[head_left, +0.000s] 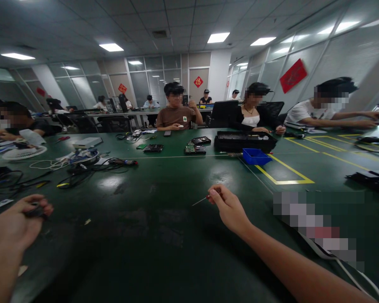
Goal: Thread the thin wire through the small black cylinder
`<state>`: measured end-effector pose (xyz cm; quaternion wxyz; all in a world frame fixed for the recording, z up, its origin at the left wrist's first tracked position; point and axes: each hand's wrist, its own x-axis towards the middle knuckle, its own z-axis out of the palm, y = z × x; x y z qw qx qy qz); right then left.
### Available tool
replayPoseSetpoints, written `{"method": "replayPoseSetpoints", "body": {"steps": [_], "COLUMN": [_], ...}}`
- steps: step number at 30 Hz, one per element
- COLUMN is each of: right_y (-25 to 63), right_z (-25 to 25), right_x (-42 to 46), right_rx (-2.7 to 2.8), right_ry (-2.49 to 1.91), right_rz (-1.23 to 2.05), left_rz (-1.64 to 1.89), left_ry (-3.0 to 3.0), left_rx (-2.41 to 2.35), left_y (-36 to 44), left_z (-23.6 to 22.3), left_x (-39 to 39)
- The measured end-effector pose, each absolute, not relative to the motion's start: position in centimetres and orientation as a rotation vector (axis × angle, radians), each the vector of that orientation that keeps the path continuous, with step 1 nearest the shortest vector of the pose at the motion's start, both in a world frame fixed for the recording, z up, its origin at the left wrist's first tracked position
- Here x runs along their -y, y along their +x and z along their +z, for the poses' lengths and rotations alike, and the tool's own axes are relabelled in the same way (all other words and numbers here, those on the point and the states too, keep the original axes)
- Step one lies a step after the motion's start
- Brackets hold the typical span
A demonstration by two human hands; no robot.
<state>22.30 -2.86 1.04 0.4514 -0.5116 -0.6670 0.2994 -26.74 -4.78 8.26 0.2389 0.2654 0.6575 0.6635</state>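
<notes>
My right hand [229,207] is closed around the red handle of a thin screwdriver [200,202], whose bare metal shaft points left and slightly down above the green table [139,261]. At the left edge, my left hand [20,223] has its fingers curled round a small dark object [37,211]. Its kind is not clear, since the fingers cover much of it. The two hands are far apart. A small pale scrap [87,221] lies on the table between them.
Black cables [91,171] lie at the left. Hard drives [153,148] sit across the table, near a blue bin [255,156] and a long black housing [244,142]. A blurred-out item with a white cord [355,269] lies right. Several people sit around.
</notes>
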Motion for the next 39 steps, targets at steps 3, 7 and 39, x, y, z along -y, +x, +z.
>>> {"method": "replayPoseSetpoints", "body": {"steps": [3,7,39], "right_y": [22.4,22.5,22.7], "right_z": [1.2,1.3,1.7], "right_x": [2.9,3.0,3.4], "right_rx": [1.647,1.645,1.563], "right_ry": [-1.258,-1.262,-1.151], "right_rz": [0.735,0.739,0.793], "left_rz": [1.823,1.587,0.917], "left_ry": [0.744,0.784,2.046], "left_rx": [-1.441,-1.201,-1.231], "left_y": [-22.2,-13.4,-0.4], "left_z": [7.8,7.9,-0.1], "left_x": [2.5,0.6,-0.4]}}
